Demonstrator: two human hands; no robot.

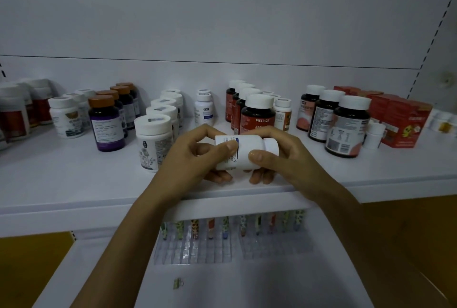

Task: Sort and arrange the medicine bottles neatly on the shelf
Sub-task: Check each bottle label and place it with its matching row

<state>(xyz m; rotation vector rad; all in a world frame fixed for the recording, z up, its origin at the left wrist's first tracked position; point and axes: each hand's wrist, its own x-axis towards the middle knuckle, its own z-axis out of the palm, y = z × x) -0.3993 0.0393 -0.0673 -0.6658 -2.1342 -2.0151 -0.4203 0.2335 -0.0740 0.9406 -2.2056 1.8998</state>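
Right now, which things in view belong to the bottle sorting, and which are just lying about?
Job: white bottle, held sideways by left hand and right hand; white-capped row; orange-capped purple row; PIETRICK row; dark bottles at right; shelf.
Lying about: red boxes; clear packs and small clip on the lower shelf.

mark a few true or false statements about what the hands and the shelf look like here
1. The left hand and right hand both hold the white bottle. True.
2. The white bottle stands upright on the shelf. False: it lies sideways in the grip, cap toward the right.
3. The purple bottles have orange caps. True.
4. The red boxes sit at the shelf's left end. False: they are at its right end.
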